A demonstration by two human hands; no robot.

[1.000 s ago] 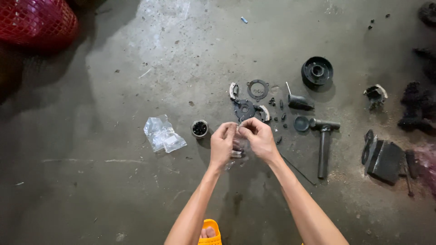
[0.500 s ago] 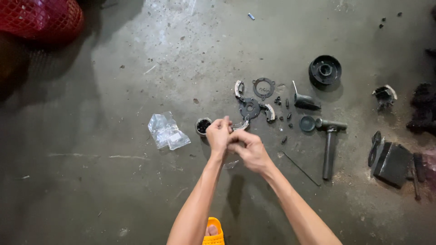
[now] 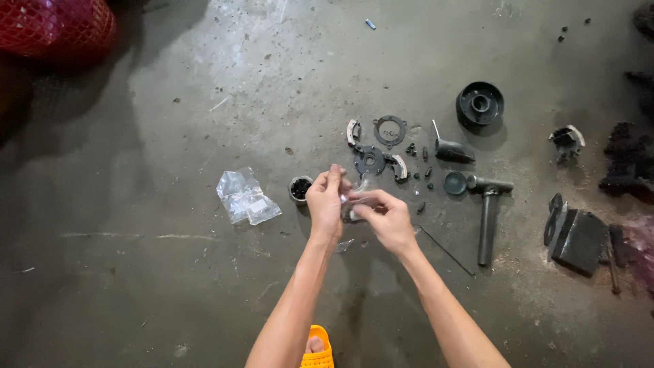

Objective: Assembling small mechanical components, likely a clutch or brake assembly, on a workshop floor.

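Clear plastic bag [image 3: 355, 204], probably, pinched between our left hand [image 3: 325, 204] and right hand [image 3: 390, 221]; contents could spill among parts [image 3: 381, 153] at twelve o'clock.

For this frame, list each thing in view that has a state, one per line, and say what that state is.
left hand: raised, fingers pinching a small clear plastic packet
right hand: gripping the same packet from the other side
crumpled clear bag: lying flat on the floor, untouched
small round cup: upright, open, dark bits inside
hammer-like tool: lying on its side
black pulley wheel: lying flat, hub up
orange sandal: worn on a foot
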